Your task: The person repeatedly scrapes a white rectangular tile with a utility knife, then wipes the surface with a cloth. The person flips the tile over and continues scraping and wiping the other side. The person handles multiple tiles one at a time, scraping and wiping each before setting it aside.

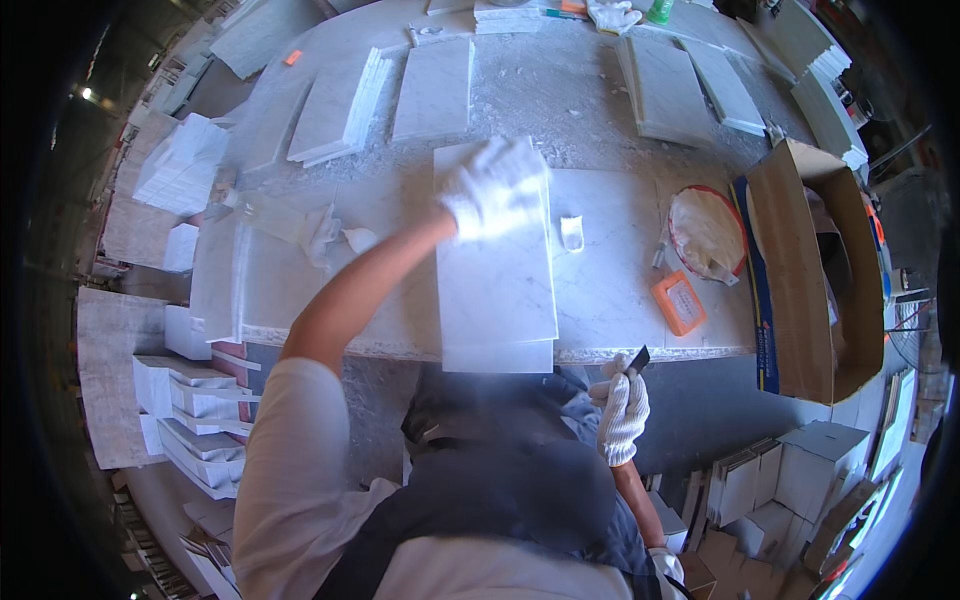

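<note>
White, smooth rectangular slabs (495,285), at least two in a stack, lay at the middle of the dusty, pale stone surface (610,310), the lower one jutting past its rough front edge. To their right were one small white, open-topped container (571,234), one orange rectangular box (679,303), one round, red-rimmed dish of crumpled pale material (705,235) and one open brown cardboard carton (790,270). The left hand (497,187), in a white knit glove, was over the stack's far end, its bare forearm slanting in from the lower left; blur hid whether its fingers were spread or touching stone. The right hand (622,408), in a ribbed white glove, was raised near the front edge, its fingers pinching one thin, dark, flat piece (638,360).
</note>
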`<control>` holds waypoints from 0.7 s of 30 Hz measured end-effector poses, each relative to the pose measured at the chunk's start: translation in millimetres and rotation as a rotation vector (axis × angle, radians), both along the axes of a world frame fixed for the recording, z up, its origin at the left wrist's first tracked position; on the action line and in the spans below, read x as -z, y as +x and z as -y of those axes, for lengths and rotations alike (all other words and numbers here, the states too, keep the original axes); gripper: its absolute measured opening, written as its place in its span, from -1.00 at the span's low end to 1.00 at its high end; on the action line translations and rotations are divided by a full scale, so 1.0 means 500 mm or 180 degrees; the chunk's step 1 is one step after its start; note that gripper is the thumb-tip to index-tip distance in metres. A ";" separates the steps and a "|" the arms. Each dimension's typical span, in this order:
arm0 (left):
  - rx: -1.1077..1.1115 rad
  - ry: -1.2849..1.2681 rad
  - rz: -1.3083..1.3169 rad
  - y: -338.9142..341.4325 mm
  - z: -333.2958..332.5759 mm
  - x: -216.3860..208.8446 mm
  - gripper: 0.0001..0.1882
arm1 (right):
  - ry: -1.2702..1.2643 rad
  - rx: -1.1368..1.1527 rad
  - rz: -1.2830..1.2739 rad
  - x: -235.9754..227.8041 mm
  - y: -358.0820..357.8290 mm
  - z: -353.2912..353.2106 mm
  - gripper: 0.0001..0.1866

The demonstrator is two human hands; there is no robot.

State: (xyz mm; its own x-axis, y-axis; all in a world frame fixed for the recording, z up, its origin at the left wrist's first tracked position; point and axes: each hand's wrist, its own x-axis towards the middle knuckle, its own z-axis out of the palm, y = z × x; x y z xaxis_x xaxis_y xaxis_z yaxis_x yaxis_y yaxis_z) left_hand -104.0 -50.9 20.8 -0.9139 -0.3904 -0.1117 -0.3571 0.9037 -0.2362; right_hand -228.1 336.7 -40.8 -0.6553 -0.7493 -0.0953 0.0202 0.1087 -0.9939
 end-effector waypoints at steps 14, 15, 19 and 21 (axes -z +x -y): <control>-0.0536 -0.0047 -0.0462 0.111 -0.192 0.009 -0.14 | -0.0447 -0.0011 -0.0607 0.057 -0.052 0.095 -0.63; -0.0252 0.0109 -0.0517 0.125 -0.245 -0.002 -0.13 | -0.0413 -0.0124 -0.0649 0.061 -0.058 0.120 -0.64; -0.0234 0.0702 -0.1008 0.138 -0.389 -0.045 -0.25 | -0.0535 -0.0637 -0.1321 0.074 -0.093 0.212 -0.65; -0.0379 0.1244 -0.1303 0.125 -0.409 -0.057 -0.26 | -0.0494 -0.0846 -0.1428 0.078 -0.112 0.238 -0.67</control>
State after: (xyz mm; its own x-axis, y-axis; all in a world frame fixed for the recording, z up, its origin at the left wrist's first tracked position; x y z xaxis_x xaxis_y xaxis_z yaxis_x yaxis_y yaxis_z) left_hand -41.6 153.5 49.2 -0.8653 -0.4941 0.0850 -0.4539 0.8440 0.2857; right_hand -284.2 217.5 -79.7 -0.3921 -0.8778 0.2751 -0.4179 -0.0964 -0.9034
